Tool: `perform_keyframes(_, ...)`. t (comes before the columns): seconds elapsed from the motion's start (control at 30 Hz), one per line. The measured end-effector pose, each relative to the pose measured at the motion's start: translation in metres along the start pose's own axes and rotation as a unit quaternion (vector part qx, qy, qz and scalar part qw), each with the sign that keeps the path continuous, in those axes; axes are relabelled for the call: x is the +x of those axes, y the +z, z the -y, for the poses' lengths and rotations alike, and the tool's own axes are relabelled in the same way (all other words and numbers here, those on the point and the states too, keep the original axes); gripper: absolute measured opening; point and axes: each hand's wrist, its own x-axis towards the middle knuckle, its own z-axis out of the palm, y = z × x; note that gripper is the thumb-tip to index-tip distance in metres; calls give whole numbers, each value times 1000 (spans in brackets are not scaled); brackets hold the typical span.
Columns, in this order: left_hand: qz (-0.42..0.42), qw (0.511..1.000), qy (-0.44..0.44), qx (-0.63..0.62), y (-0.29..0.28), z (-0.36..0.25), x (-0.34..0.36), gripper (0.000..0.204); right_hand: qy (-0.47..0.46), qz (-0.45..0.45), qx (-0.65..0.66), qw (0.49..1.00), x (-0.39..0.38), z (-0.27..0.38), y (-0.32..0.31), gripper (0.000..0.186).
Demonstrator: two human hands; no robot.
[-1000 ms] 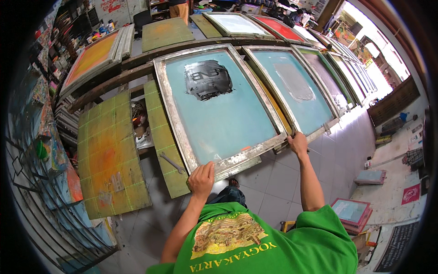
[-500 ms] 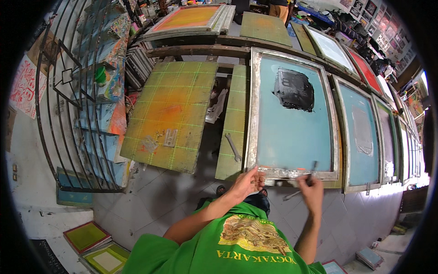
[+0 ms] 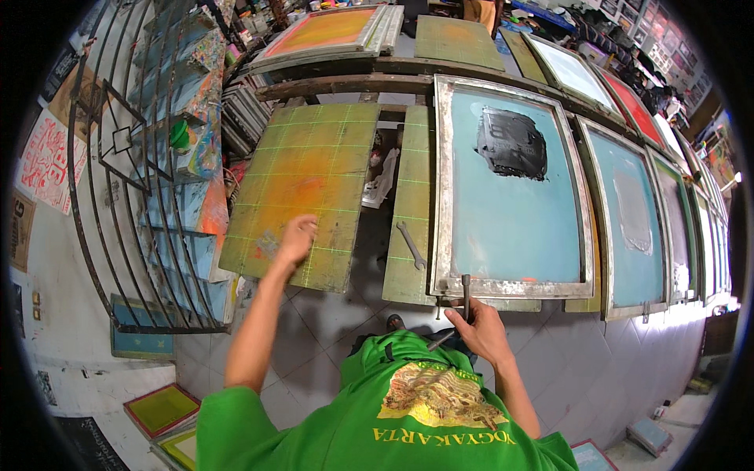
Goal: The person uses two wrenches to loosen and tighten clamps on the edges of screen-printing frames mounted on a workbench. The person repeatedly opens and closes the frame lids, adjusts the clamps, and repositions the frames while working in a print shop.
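My right hand point(image 3: 484, 334) is wrapped around a socket wrench point(image 3: 466, 292). Its dark shaft stands upright above the fingers, and a metal bar slants down to the left below them. The hand is at the near left corner of a metal-framed printing screen point(image 3: 514, 212), which has blue mesh and a black ink patch. A small bolt point(image 3: 438, 308) hangs under that corner. Over the near part of a yellow-green board point(image 3: 314, 165) is my left hand point(image 3: 297, 239), its fingers bent and slightly blurred; what lies beneath them is hidden. A clear plastic scrap point(image 3: 268, 242) lies beside it.
An open-end wrench point(image 3: 411, 245) lies on the narrow green board left of the screen. More framed screens point(image 3: 628, 212) line the right side. Dark metal bars point(image 3: 129, 196) curve along the left. A stack of frames point(image 3: 322, 35) is at the back.
My left hand has left the screen's near edge and moved left over the yellow-green board. My right hand has shifted left along the frame with the socket wrench.
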Motion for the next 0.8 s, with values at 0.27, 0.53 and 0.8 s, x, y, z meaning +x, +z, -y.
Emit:
perform_keyframes(0.27, -9, 963, 55, 264, -43, 24, 97, 13, 52, -10, 31, 998, -31, -27, 16, 49)
perform_keyframes(0.53, -57, 960, 44, 271, -54, 30, 89, 18, 75, 13, 73, 994, -31, -16, 8, 38)
perform_keyframes(0.8, -47, 994, 40, -89, 27, -63, -63, 30, -117, 71, 117, 984, -9, 47, 19, 26)
